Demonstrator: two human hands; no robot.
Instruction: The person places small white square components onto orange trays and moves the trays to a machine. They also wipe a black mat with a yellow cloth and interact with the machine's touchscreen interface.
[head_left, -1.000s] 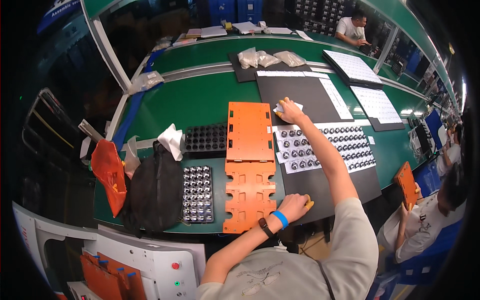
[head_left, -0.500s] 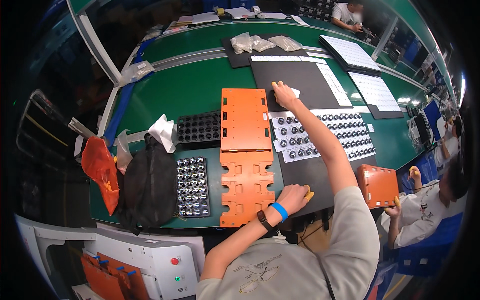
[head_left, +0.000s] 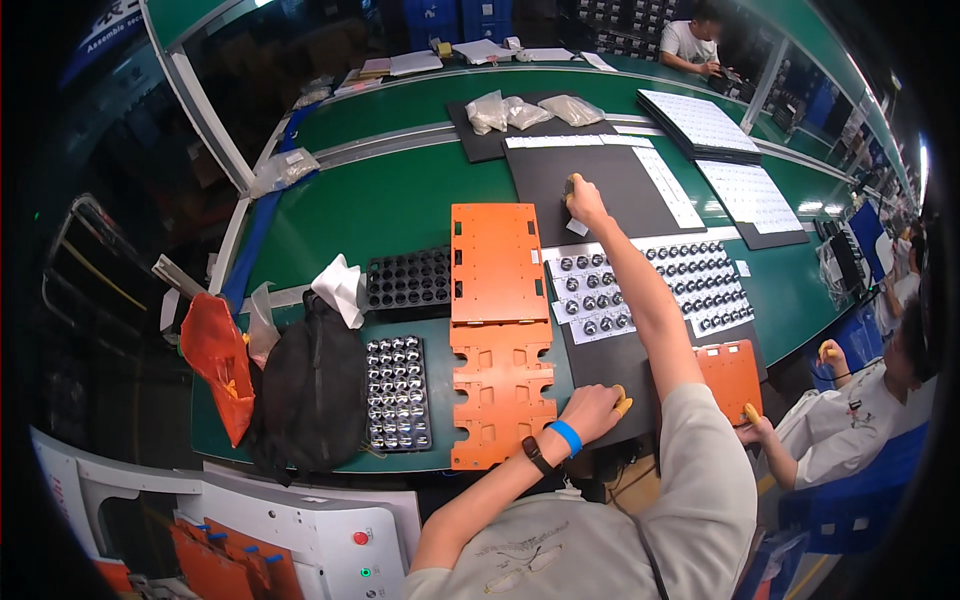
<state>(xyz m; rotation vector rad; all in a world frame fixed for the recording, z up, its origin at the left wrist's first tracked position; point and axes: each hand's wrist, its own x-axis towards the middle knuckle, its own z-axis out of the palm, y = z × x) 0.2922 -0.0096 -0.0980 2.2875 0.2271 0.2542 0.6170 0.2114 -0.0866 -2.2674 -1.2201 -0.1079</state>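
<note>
While the right hand [head_left: 583, 197] reaches far forward with its fingers curled on a small object that cannot be identified, it rests on the black mat [head_left: 600, 185] just beyond the white sheet of round metal parts [head_left: 640, 285]. The left hand [head_left: 592, 410], fingers loosely bent with yellow fingertip covers, rests on the near black mat [head_left: 610, 360] beside the orange plate [head_left: 503, 390].

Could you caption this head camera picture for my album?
Right hand reaches across a black mat; left hand rests beside orange plates.
</note>
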